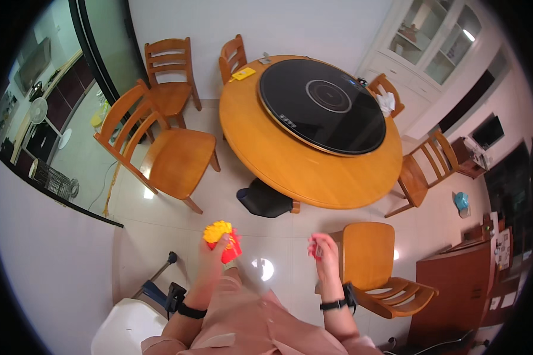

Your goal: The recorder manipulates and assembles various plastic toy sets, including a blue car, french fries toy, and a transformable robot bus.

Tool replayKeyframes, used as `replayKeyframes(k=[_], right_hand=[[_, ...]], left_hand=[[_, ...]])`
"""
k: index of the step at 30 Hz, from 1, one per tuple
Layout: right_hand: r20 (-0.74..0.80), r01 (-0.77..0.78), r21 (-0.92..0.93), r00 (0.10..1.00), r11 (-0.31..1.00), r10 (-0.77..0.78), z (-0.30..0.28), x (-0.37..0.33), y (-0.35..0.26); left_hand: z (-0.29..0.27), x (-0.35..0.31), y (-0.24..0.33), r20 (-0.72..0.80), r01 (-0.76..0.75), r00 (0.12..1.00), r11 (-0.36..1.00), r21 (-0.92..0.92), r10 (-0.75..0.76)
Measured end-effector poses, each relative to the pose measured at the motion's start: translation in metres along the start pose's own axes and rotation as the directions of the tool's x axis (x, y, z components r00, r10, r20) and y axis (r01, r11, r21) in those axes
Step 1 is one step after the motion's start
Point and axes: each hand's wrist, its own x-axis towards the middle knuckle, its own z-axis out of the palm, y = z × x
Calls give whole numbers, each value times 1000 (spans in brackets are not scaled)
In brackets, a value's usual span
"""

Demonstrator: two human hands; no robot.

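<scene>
Head view, from where I stand: both hands are out over the pale floor [278,234], short of the round wooden table [314,180], with a strip of shiny tile between them and its curved near edge. The left hand [210,254] is closed around a red-and-yellow fries-shaped piece [231,249], thumb across its front, yellow top up and red part below. The piece is held in the air, well apart from the tabletop. The right hand [328,254] has its fingers curled in on a small reddish item [318,252], mostly hidden by the fingers, so I cannot tell what it is. The two hands are well apart, with floor showing between them.

On the right, room is tighter: a wooden chair [368,254] sits just beside that hand and forearm, its seat edge running along them and its backrest toward the lower edge. Past it a reddish-brown cabinet [450,290] closes off that side. On the left, a white seat [127,331] stands near the forearm, and a pale wall [53,254] bounds the space beyond. Farther up on the left, another wooden chair [180,157] faces the table, with a gap of floor between its seat and the rim.

A large black turntable [320,133] covers much of the tabletop, leaving a broad wooden margin on the near side. A flat yellow item [243,73] lies by the far left edge.
</scene>
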Motion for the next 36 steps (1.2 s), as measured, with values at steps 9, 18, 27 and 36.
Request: replayKeyframes(k=[9, 18, 27, 36], right_hand=[[290, 512, -531, 859, 676, -422, 243, 293, -3], [176, 359, -839, 891, 409, -419, 413, 595, -1], [-147, -54, -982, 821, 181, -552, 512, 726, 47], [-43, -130, -951, 954, -280, -297, 450, 766, 31]], left_hand=[[-111, 123, 121, -310, -252, 923, 967, -43, 227], [-209, 234, 141, -621, -234, 773, 967, -97, 125], [-206, 334, 190, -724, -145, 682, 989, 2, 102], [-223, 405, 202, -519, -25, 855, 1000, -6, 18]])
